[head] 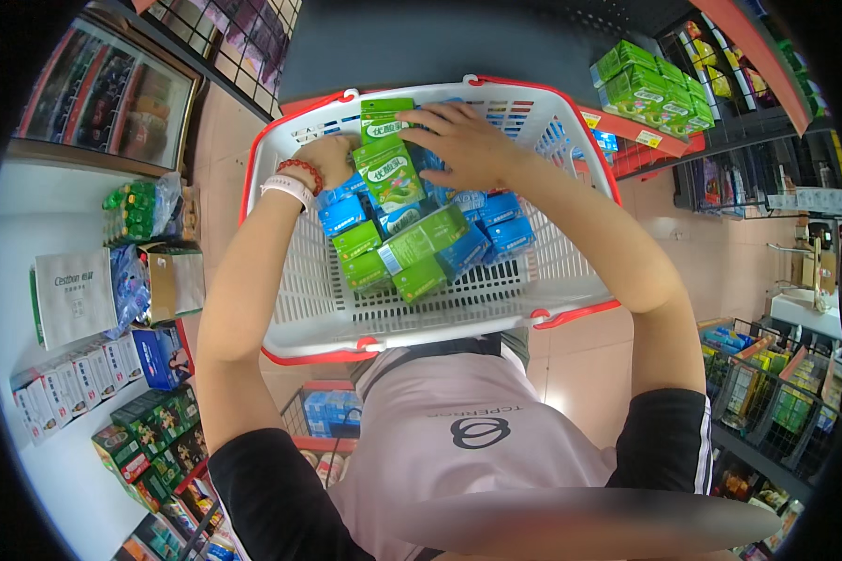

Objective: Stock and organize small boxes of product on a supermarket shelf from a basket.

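Observation:
A white plastic shopping basket (456,308) with a red rim stands before me, holding several green and blue drink cartons. My left hand (328,163), with a red bead bracelet and a pale wristband, reaches in along the left side; its fingertips are hidden behind the cartons. My right hand (466,144) spreads its fingers over the far middle of the pile. Its fingertips touch a green drink carton (382,116). Nearer lie another upright green carton (391,175), a tilted green pack (424,240) and blue cartons (511,235) on the right.
Beyond the basket is a dark shelf (407,42) with a red front edge. Stacked green carton packs (652,91) sit on it at the right. A glass-door drinks cooler (112,98) stands left, above boxed goods (77,379). At lower right is a wire rack (779,379).

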